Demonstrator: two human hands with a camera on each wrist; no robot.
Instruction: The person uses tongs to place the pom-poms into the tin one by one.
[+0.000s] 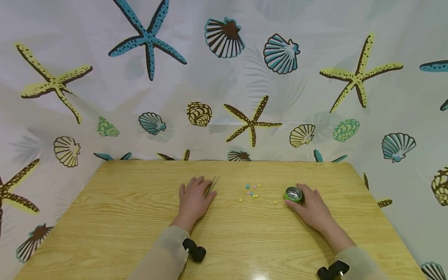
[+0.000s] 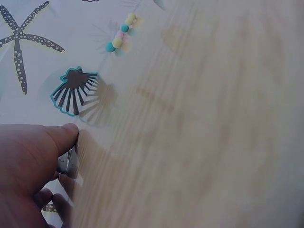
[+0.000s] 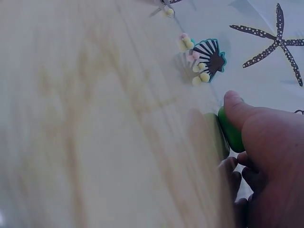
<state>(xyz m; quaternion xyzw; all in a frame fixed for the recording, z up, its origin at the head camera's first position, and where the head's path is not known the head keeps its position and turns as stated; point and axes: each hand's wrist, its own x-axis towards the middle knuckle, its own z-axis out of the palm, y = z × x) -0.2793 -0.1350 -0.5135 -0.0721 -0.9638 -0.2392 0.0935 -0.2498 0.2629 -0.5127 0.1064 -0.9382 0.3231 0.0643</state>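
Between the thumb and fingers of my left hand (image 1: 195, 199) are thin metal tweezers (image 1: 214, 182), their tips pointing away on the table; the left wrist view shows the metal end (image 2: 64, 164) under the thumb. My right hand (image 1: 313, 206) grips a small round green container (image 1: 293, 194), open at the top with a silvery inside; its green side (image 3: 230, 133) shows beside the thumb in the right wrist view. Between the hands lie several small blue, pink and yellow balls, among them a blue one (image 1: 247, 186) and a yellow one (image 1: 240, 200).
The wooden table (image 1: 115, 217) has its far edge against a white cloth (image 1: 210, 85) printed with starfish and shells. One yellow ball (image 1: 275, 202) lies just left of the right thumb, apart from the main cluster.
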